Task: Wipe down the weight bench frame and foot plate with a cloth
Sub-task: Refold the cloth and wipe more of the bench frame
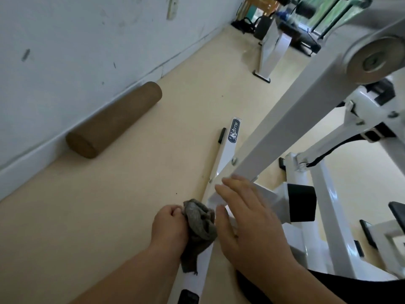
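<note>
The left hand (169, 224) is clamping a crumpled grey cloth (200, 227) onto the white steel floor rail (197, 279) to scrub it, while the right hand (247, 224), fingers straight and together, is bracing on the frame.

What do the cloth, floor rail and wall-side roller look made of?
Cloth: soft grey fabric, matte, crumpled into folds.
Floor rail: probably steel, glossy white paint, bolt heads.
Roller: brown, matte, grainy; foam or cork, cannot tell which.

brown foam roller (114, 120) against wall (65, 40)
</note>
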Tool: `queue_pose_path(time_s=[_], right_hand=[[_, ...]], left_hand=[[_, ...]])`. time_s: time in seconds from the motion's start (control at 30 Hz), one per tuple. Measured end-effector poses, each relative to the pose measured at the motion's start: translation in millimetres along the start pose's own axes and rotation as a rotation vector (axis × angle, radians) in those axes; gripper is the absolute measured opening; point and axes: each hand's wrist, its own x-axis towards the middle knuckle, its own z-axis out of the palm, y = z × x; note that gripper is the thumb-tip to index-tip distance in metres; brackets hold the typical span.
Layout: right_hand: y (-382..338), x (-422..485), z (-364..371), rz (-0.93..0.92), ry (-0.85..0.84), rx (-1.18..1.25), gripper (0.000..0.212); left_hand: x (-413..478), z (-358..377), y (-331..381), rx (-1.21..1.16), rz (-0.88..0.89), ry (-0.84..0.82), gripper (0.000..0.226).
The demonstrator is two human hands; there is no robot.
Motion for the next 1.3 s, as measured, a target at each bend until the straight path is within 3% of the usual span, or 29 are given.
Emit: queue_pose_path(time_s=[0.1, 0.17, 0.23, 0.3, 0.5, 0.57, 0.67, 0.73, 0.83, 0.93, 1.13, 1.23, 1.3], right_hand=[[13.6, 22.8, -7.9, -0.175, 0.015, -0.397, 0.057], [26.7, 36.3, -10.6, -0.082, 0.025, -0.499, 0.068], [45.2, 44.7, -9.0, 0.026, 0.016, -0.544, 0.071], [63.8, 46.5, -4.8, 0.010, 0.008, -0.594, 0.070], [86.5, 49.2, 10.9, -0.104, 0.113, -0.640, 0.075], [92.1, 51.0, 16.7, -0.128, 0.162, -0.653, 0.075], [97.8, 53.5, 26.3, -0.167, 0.252, -0.661, 0.080], [101.2, 55.4, 31.6, -0.182, 0.286, -0.641, 0.087], [106.4, 58.3, 37.1, -0.188, 0.313, -0.636, 0.092], [110.6, 60.3, 42.6, -0.190, 0.331, -0.664, 0.087], [115.6, 60.1, 45.9, -0.189, 0.286, -0.719, 0.089], [116.9, 61.3, 47.6, -0.204, 0.333, -0.712, 0.087], [116.8, 62.5, 47.9, -0.209, 0.363, -0.713, 0.087]], left_hand=[[18.3, 11.5, 28.4, -0.050, 0.069, 0.021, 0.034], [26.9, 23.1, 45.5, 0.020, 0.165, 0.021, 0.043], [34.5, 34.9, 56.4, 0.112, 0.278, 0.022, 0.030], [37.1, 49.0, 55.0, 0.080, 0.332, -0.051, 0.028], [24.4, 87.5, 39.0, -0.197, 0.202, -0.418, 0.038], [35.2, 85.9, 31.8, -0.174, 0.226, -0.378, 0.044], [63.1, 82.8, 23.8, 0.018, 0.266, -0.328, 0.028], [78.5, 83.6, 19.1, 0.122, 0.309, -0.310, 0.031], [96.7, 86.0, 10.0, 0.213, 0.251, -0.279, 0.023], [89.4, 88.4, 3.9, 0.100, 0.147, -0.393, 0.039], [54.7, 105.9, 23.8, -0.278, 0.187, -0.586, 0.037], [69.5, 100.1, 19.9, -0.181, 0.249, -0.563, 0.044], [89.2, 97.7, 13.4, -0.010, 0.148, -0.550, 0.058]])
